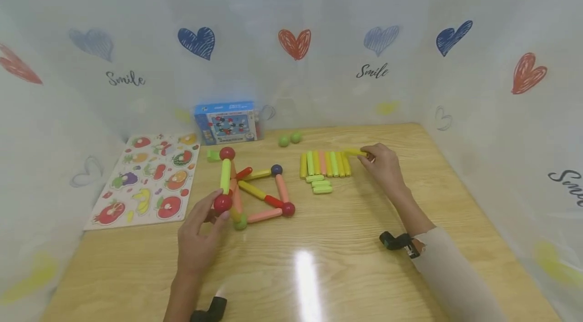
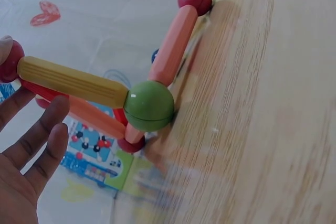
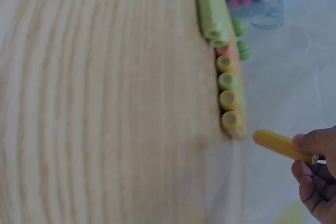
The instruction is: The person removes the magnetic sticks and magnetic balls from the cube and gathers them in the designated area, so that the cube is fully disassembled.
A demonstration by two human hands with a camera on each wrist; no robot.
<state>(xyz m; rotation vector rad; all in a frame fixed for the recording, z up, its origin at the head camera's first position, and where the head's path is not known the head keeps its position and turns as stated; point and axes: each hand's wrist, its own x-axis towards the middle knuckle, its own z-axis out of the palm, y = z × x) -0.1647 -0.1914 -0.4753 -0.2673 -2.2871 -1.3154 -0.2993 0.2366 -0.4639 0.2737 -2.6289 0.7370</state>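
My left hand (image 1: 200, 236) grips a red ball (image 1: 222, 203) at a raised corner of a frame built from magnetic sticks and balls. A yellow stick (image 2: 73, 81) slopes from that ball to a green ball (image 2: 149, 106) on the table. A light green stick (image 1: 225, 176) joins it to another red ball (image 1: 227, 153). Further right, the frame has a blue ball (image 1: 276, 169) and a red ball (image 1: 288, 209). My right hand (image 1: 387, 170) pinches a loose yellow stick (image 3: 278, 145) by one end, just past the right end of a row of sticks (image 1: 323, 163).
Several short light green sticks (image 1: 322, 190) lie in front of the row. Two green balls (image 1: 284, 141) sit behind it. A blue toy box (image 1: 230, 124) stands at the back, and a fruit-picture board (image 1: 150, 180) lies at the left. A hanging sheet encloses the table (image 1: 346, 261).
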